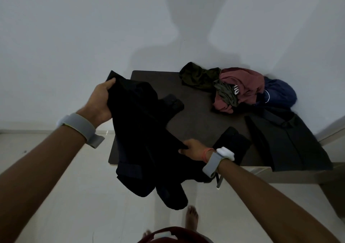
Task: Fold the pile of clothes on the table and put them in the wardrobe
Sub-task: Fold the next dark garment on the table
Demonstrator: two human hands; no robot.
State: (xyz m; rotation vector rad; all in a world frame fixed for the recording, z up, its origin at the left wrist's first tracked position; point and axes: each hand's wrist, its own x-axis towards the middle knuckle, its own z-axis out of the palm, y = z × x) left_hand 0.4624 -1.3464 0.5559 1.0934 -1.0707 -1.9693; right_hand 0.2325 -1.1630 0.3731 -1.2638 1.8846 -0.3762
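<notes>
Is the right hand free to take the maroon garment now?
Probably not yet: the right hand grips the black garment. Only bare table lies between it and the maroon garment, so the way looks open.

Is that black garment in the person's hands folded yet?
Not folded: the black garment hangs loose and bunched between the left hand and right hand, ends drooping below the table.

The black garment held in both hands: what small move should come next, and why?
Probably lift the black garment and spread it flat on the bare middle of the table. The left hand grips its top edge and the right hand pinches its side, but it is bunched and its lower part dangles past the table's near edge, so a clean fold looks hard.
</notes>
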